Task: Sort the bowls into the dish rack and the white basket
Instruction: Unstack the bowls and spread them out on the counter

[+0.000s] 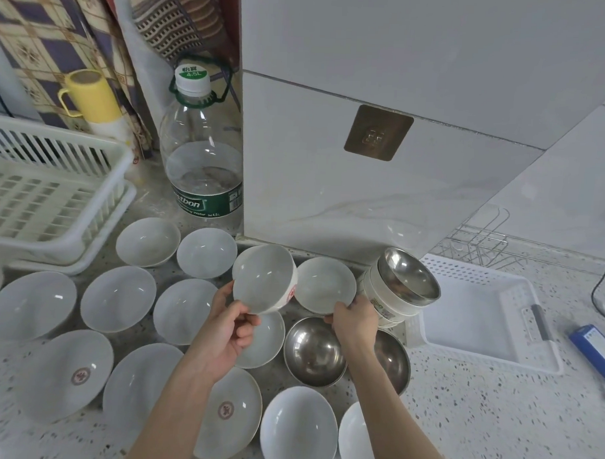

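While the left hand pinched a white porcelain bowl tilted above the crowded surface, the right hand gripped another bowl's rim. One slip and it'd probably smash into the steel bowls underneath.

There was only one view, from the head of the person. It looked forward and steeply down at the speckled stone counter, very near, with both bare forearms entering from the bottom edge. The white tiled wall filled the upper part.
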Motion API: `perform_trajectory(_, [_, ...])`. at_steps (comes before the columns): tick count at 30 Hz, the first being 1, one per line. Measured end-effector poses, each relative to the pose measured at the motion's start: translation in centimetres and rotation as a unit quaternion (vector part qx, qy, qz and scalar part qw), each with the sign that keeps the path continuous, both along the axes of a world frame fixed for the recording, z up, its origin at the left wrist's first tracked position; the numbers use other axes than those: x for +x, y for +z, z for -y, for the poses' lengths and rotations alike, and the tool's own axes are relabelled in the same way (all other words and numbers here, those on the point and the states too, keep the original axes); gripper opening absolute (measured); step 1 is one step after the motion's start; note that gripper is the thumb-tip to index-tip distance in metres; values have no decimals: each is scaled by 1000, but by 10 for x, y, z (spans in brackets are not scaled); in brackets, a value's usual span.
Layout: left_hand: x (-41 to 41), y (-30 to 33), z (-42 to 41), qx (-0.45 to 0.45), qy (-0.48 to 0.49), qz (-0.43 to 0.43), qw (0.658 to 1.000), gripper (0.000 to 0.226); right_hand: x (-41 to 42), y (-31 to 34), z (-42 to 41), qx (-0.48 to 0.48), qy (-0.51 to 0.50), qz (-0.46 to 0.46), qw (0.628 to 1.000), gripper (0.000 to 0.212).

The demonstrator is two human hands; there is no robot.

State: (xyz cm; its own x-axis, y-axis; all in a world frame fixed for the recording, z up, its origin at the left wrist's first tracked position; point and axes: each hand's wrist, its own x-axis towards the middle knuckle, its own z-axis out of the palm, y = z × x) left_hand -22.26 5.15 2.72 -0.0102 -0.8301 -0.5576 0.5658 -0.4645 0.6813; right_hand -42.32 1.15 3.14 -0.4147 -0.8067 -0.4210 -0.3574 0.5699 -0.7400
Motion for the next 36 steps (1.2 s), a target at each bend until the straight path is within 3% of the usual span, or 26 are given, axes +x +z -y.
perform_trajectory(7, [-8, 8, -24, -24, 14, -42, 999, 31, -17, 15, -39, -70, 13, 30, 997, 35])
perform_trajectory(15, [-42, 19, -45, -39, -13, -48, 998, 28, -61, 25, -81, -65, -60, 151, 985, 21])
perform_trajectory(20, [-82, 19, -58, -38, -34, -56, 997, 23, -98, 36, -107, -61, -73, 218, 971, 26])
perform_trajectory(28, [-151, 13, -82, -52, -33, -54, 997, 37, -172, 36, -137, -72, -73, 225, 969, 29])
perform_trajectory(32, [-179, 11, -91, -54, -34, -53, 997, 19, -206, 31, -150, -78, -106, 231, 964, 30])
perform_trajectory(36, [-199, 9, -98, -60, -25, -66, 996, 19, -235, 23, -157, -67, -134, 213, 966, 33])
